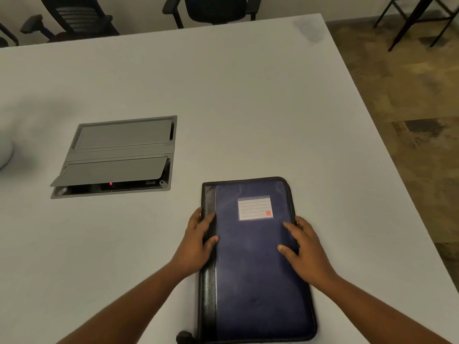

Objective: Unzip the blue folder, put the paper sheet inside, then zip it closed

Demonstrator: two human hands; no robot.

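The blue folder (253,264) lies flat and closed on the white table (248,100), near its front edge, with a black spine on the left and a white label card near the top. My left hand (196,244) grips the spine edge, thumb on the cover. My right hand (305,252) holds the right edge, fingers spread on the cover. No paper sheet is in view.
A grey cable hatch (116,157) is set into the table at the left, its near flap tilted up. Black office chairs (218,8) stand beyond the far edge. The table's right edge runs diagonally, with carpet floor (409,95) beyond. A small dark object (183,336) sits by the folder's bottom left corner.
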